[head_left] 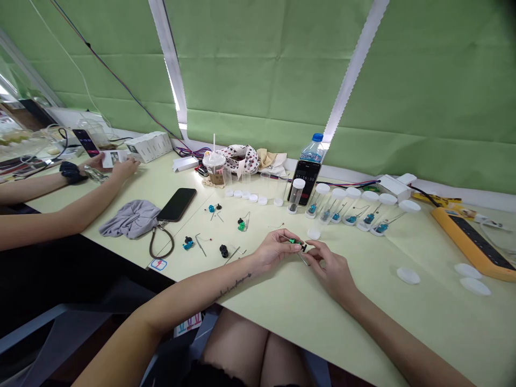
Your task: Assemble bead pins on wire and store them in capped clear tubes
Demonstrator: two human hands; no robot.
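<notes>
Over the tabletop, my left hand [277, 249] pinches a small green-and-black part [297, 243] with thin metal pieces beside it. The fingertips of my right hand [331, 270] are closed at the part's black end; the exact contact is too small to make out. A thin metal rod [303, 260] sticks out below the fingers. A loose white cap [313, 234] lies just beyond my hands. On the left are small sets of parts with bent metal rods: a blue-and-black one [188, 243], a black one [223, 251] and a green one [241, 224].
Clear tubes [350, 207] with white caps stand in a row behind my hands, several holding blue parts. A phone [305, 180] leans on a bottle [313, 148]. An orange power strip [473, 242] lies right. A co-worker's hands [123, 167] hold a white card at left.
</notes>
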